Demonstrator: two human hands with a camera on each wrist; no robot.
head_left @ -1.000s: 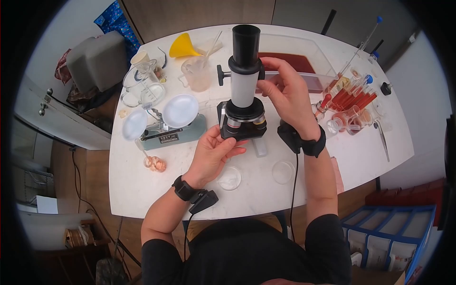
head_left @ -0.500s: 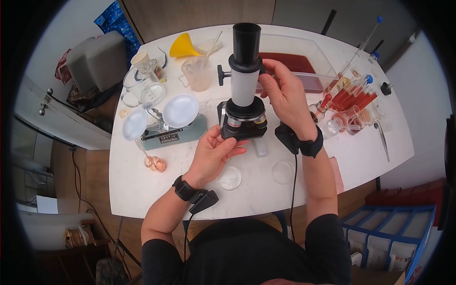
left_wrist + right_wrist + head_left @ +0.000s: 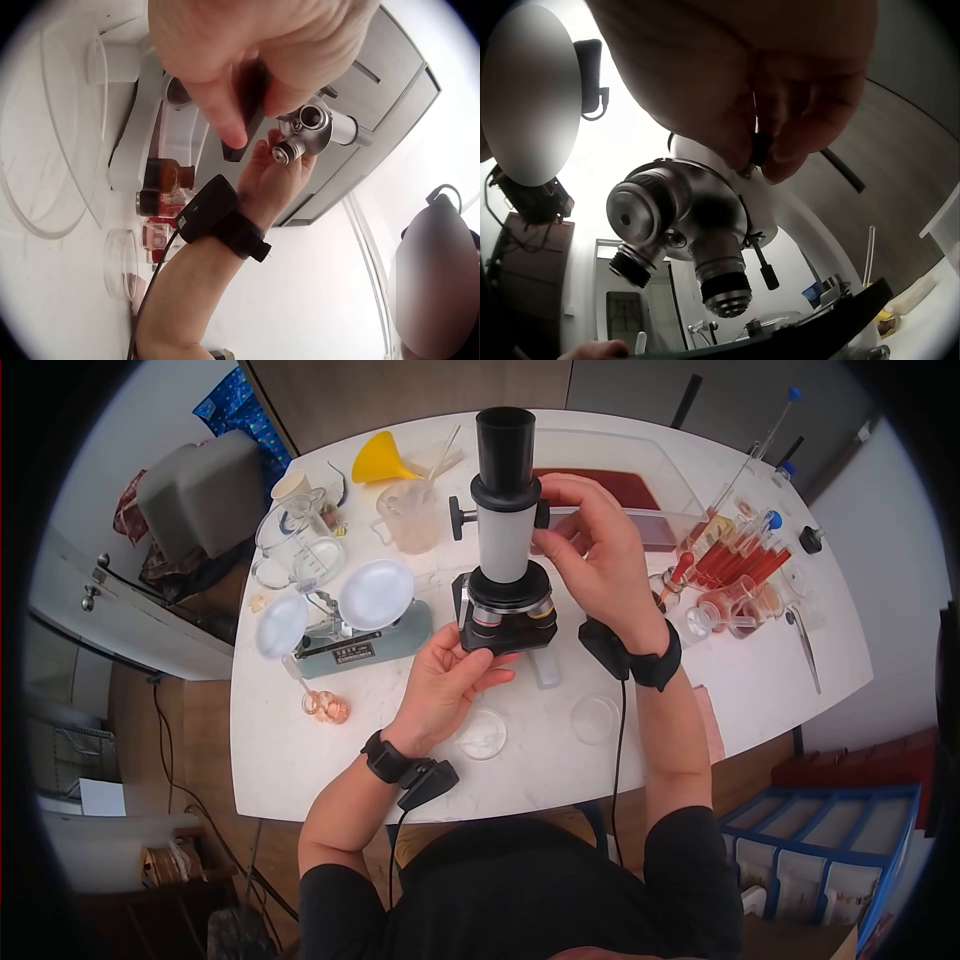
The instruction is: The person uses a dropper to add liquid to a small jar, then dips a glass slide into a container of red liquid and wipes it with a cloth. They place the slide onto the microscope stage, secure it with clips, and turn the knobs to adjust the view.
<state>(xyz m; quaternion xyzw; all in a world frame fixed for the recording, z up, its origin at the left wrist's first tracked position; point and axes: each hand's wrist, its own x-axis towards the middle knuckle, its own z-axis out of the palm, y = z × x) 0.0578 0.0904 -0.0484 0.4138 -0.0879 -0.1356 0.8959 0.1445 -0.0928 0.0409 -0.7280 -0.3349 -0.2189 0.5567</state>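
Observation:
A microscope with a white tube and black eyepiece stands before me in the head view. My right hand is at its right side, thumb and fingers pinching the black focus knob. Below, my left hand grips the front edge of the black stage, thumb on top. In the left wrist view that dark plate shows between thumb and fingers. Above the stage hang several silver objective lenses; the right wrist view shows them from below. The microscope's base is hidden.
Left of the microscope stands a balance with two white pans. A beaker and yellow funnel sit behind it. Petri dishes lie near the front. Red-filled test tubes and tweezers are at the right.
My right thumb and fingers have rolled on the focus knob, the thumb moving up and then back down. My left hand has kept its grip on the stage. The head view has shifted slightly.

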